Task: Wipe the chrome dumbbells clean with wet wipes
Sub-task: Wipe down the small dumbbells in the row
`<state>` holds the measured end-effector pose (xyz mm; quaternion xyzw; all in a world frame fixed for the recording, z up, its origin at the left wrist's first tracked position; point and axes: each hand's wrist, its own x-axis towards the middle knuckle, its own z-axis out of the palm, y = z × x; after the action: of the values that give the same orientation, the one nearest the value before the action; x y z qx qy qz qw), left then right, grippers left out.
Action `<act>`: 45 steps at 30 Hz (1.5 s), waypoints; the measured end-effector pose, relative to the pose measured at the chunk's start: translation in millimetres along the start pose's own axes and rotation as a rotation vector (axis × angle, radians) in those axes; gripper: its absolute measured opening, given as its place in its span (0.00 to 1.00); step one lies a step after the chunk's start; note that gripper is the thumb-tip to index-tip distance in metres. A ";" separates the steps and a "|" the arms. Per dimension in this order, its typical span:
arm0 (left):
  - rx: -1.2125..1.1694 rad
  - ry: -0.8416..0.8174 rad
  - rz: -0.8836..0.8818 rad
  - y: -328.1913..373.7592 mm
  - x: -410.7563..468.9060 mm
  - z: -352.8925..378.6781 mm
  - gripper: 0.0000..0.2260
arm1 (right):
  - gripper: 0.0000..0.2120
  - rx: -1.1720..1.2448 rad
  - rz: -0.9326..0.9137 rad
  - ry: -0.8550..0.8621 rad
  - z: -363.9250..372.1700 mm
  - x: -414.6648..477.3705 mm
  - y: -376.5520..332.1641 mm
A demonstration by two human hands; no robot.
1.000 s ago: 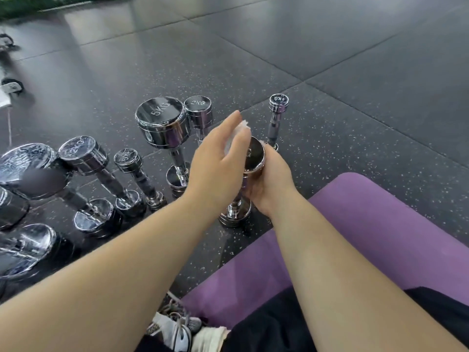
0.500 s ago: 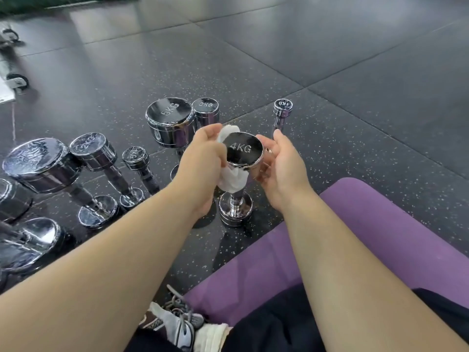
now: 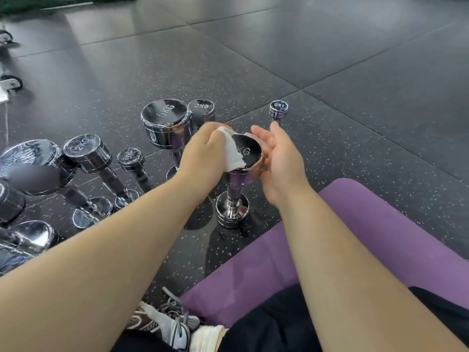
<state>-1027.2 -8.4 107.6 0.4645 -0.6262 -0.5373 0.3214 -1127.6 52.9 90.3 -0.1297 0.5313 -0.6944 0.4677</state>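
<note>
Logged as mid-task at frame centre: saw left hand (image 3: 203,154) clenched round wet wipe (image 3: 232,154) on top face of 1 upright dumbbell (image 3: 233,196), right hand (image 3: 279,158) splayed open beside its right rim; judged shaft, lower head and other dumbbells (image 3: 87,153) at left likely unwiped.

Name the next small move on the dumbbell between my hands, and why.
Probably sweep the wet wipe rightward across the top face of the dumbbell: the left hand holds it over only the left part, while the rest lies uncovered beside the open right hand.
</note>
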 end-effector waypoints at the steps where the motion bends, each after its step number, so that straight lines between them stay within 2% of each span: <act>1: 0.027 0.012 0.046 -3.6 4.5 -0.8 0.09 | 0.17 0.012 -0.008 -0.030 1.4 -0.3 -1.6; 4: 0.028 -0.052 0.035 -0.9 9.5 -4.9 0.07 | 0.10 -0.107 -0.102 -0.064 6.2 -1.1 -5.4; 7: -0.019 -0.080 0.065 -4.1 8.7 -11.2 0.09 | 0.12 -0.220 -0.215 -0.094 11.0 -1.6 -4.4; 10: -0.019 -0.041 0.184 0.1 5.3 -13.2 0.13 | 0.15 -0.258 -0.282 -0.074 13.3 -1.0 -4.6; 14: -0.050 -0.074 0.249 2.6 -4.7 -7.5 0.10 | 0.11 -0.338 -0.333 -0.091 10.2 -1.0 -4.5; 18: -0.084 0.010 0.254 1.4 -17.9 -0.6 0.12 | 0.13 -0.415 -0.446 0.095 5.3 0.4 -2.7; 21: -0.067 0.079 0.214 0.0 -16.1 -2.2 0.12 | 0.16 -0.440 -0.411 0.173 3.0 -3.2 -1.6; 23: -0.028 0.096 0.189 -3.9 -14.5 -5.2 0.11 | 0.14 -0.547 -0.352 0.250 -1.8 -9.4 -1.9; 25: -0.010 0.101 0.201 -6.6 -14.1 -6.6 0.12 | 0.18 -0.647 -0.269 0.315 -8.2 -17.0 0.6; 27: 0.011 0.104 0.216 -8.5 -14.4 -5.3 0.14 | 0.21 -0.663 -0.237 0.294 -8.3 -19.9 5.6; 30: -0.011 0.120 0.207 -10.7 -10.8 -5.9 0.16 | 0.06 -0.561 -0.266 0.155 8.1 -7.6 -0.9; 32: -0.052 0.131 0.198 -11.2 -7.6 -6.8 0.16 | 0.05 -0.525 -0.162 0.144 12.3 3.9 -5.9; 35: -0.066 0.129 0.199 -12.5 -4.7 -7.3 0.17 | 0.17 -0.454 0.025 0.216 1.4 7.9 11.1; 38: -0.053 0.124 0.217 -15.8 -1.1 -6.5 0.17 | 0.16 -0.518 -0.140 0.283 0.7 -6.7 27.7; 40: -0.051 0.123 0.218 -17.1 0.8 -6.5 0.16 | 0.22 -0.533 -0.254 0.281 4.6 -11.8 25.4; 42: -0.033 0.111 0.212 -17.1 1.8 -7.8 0.15 | 0.26 -0.559 -0.296 0.261 6.9 -14.2 17.9; 45: -0.003 0.092 0.193 -15.2 -1.1 -11.3 0.15 | 0.25 -0.576 -0.293 0.296 4.8 -16.0 19.9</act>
<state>-1013.0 -11.4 95.4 0.4255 -0.6519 -0.4831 0.4008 -1105.7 62.6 80.2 -0.2290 0.7431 -0.5871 0.2253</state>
